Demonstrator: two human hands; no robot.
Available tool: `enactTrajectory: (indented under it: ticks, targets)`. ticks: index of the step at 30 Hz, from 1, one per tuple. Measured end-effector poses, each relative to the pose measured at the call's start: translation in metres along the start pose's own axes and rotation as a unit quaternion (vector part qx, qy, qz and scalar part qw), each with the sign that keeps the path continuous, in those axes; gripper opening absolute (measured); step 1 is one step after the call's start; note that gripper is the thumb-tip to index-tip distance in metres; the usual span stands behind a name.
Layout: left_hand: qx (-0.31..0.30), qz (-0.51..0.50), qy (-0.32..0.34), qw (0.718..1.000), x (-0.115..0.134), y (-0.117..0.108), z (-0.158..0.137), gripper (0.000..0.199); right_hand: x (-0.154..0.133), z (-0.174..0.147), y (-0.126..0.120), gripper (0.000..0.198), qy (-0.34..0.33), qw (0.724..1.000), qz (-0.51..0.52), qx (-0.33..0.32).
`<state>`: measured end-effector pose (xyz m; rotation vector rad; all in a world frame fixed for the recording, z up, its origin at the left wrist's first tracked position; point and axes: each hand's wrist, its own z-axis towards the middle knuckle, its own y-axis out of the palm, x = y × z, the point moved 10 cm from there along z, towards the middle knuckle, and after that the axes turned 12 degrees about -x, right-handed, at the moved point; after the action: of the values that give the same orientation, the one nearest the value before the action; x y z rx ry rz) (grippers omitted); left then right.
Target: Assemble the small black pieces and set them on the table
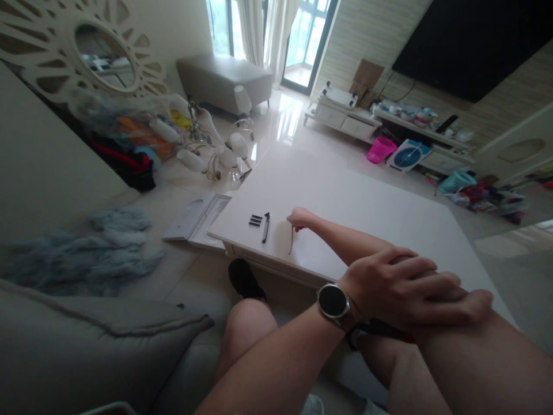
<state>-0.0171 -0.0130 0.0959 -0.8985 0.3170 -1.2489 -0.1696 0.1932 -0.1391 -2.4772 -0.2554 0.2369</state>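
Note:
My left hand (401, 288), with a round dark-faced watch (333, 301) at its wrist, lies across my right forearm, its fingers curled over it. Farther out, over the white table (367, 202), my right hand (299, 218) is closed. A thin pale curved strip (291, 242) extends down from its fingers toward the tabletop; what it is cannot be made out. Something small and pinkish-red shows under the fingers. To the left of that hand lies a black razor-like tool (265, 228), head pointing away. Beside it are several short dark bars (255, 220) in a stack of rows.
An opened white box (203, 222) sits on the floor by the table's left end. Behind it stands a chandelier (216, 153) with several white shades. A grey sofa cushion (95, 351) is at lower left. A pink basket (381, 150) stands before the TV cabinet.

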Motion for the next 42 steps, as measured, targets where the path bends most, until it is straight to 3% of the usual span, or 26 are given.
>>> enactTrajectory:
  ticks: [10, 18, 29, 42]
  targets:
    - [-0.006, 0.061, -0.011, 0.998, -0.001, 0.005, -0.002, 0.04, 0.006, 0.024, 0.019, 0.026, 0.001, 0.999, 0.049, -0.007]
    - [-0.022, 0.043, -0.012, 0.999, 0.0, 0.014, 0.003, 0.038, 0.02, 0.032, 0.028, 0.023, -0.003, 0.998, 0.068, -0.005]
    - [-0.005, 0.126, 0.009, 0.992, 0.008, 0.022, 0.004, 0.04, 0.02, 0.031, 0.026, 0.03, -0.05, 0.993, 0.103, 0.022]
    - [-0.031, 0.15, 0.019, 0.988, 0.017, 0.03, 0.007, 0.041, 0.019, 0.022, 0.047, 0.011, -0.077, 0.979, 0.184, -0.038]
